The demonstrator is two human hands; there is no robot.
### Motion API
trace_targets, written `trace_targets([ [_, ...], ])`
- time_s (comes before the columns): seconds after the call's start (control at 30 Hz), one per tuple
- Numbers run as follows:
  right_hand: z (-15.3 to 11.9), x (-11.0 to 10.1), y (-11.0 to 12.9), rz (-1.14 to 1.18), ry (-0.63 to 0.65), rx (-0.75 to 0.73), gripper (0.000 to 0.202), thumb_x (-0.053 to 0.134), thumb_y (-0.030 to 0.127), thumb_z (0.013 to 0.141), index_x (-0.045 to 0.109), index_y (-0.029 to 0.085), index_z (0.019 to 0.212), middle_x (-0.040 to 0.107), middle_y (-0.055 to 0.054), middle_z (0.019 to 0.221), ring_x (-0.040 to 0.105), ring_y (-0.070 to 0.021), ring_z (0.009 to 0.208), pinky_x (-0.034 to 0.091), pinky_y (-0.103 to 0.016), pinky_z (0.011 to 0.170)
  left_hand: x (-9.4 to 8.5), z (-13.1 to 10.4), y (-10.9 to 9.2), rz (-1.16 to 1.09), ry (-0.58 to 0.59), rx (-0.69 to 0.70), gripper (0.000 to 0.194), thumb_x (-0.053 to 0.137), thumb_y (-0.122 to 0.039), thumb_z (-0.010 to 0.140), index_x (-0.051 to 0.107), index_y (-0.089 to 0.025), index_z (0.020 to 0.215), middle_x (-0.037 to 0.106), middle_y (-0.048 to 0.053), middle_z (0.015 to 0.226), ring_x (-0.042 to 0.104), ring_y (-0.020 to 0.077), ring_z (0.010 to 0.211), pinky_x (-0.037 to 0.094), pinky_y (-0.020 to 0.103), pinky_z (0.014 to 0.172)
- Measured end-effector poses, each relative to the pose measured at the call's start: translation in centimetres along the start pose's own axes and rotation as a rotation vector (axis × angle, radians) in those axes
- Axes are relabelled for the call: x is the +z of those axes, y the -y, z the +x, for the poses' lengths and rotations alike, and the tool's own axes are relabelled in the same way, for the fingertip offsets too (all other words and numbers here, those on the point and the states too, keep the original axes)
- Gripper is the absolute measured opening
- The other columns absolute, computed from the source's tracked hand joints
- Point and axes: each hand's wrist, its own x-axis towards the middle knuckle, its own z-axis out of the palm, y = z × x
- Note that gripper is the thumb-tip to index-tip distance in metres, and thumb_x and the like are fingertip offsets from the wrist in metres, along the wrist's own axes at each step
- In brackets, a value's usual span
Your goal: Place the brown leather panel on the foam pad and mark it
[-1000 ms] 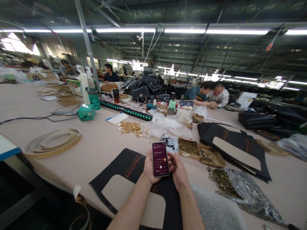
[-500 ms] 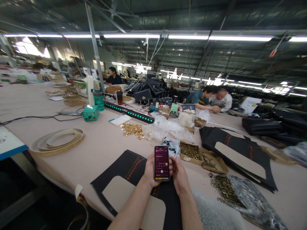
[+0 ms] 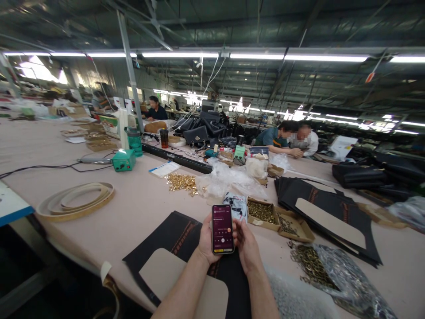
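Note:
My left hand [image 3: 206,243] is closed around a smartphone [image 3: 222,230], held upright with its lit dark purple screen facing me. My right hand [image 3: 247,249] is at the phone's right edge with its fingers curled against it; some fingertips are hidden behind the phone. Below both forearms lies a black leather panel [image 3: 179,226] with brown stitching-like marks. A beige rounded piece [image 3: 162,268] rests on top of that panel, partly covered by my left arm. Just behind the phone sits a white patterned packet [image 3: 237,204].
Cardboard boxes of small metal parts [image 3: 262,212] stand right of the phone. Gold fittings [image 3: 182,182], a plastic bag of metal rings [image 3: 348,274], stacked black panels [image 3: 332,217], a coiled strip [image 3: 76,201] and a green soldering-station-like box [image 3: 124,160] lie around. Two people [image 3: 288,137] lean at the far side.
The view has shifted slightly, and the green lights on the long black bar now look dark. Both hands stay at the phone.

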Motion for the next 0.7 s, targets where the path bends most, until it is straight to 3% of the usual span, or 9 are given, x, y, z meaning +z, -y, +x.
trace_targets([
  [0.27,-0.03,0.11,0.08,-0.001,-0.014,0.008,0.057,0.08,0.074,0.075,0.08,0.023,0.101,0.066,0.0,0.075,0.057,-0.0115,0.06,0.047,-0.02,0.049,0.1,-0.06,0.01,-0.019,-0.034,0.006,0.071,0.044,-0.066,0.097,0.069,-0.003,0.117,0.073,0.023,0.103,0.071,0.0329,0.094,0.057,0.049,0.088],
  [0.7,0.19,-0.24,-0.21,0.024,-0.011,0.01,0.059,0.081,0.073,0.074,0.08,0.021,0.103,0.064,0.001,0.078,0.055,-0.0094,0.063,0.044,-0.017,0.051,-0.33,0.08,0.1,-0.002,0.016,0.012,0.072,0.044,-0.066,0.097,0.066,-0.003,0.124,0.072,0.023,0.107,0.071,0.0333,0.094,0.057,0.05,0.086],
])
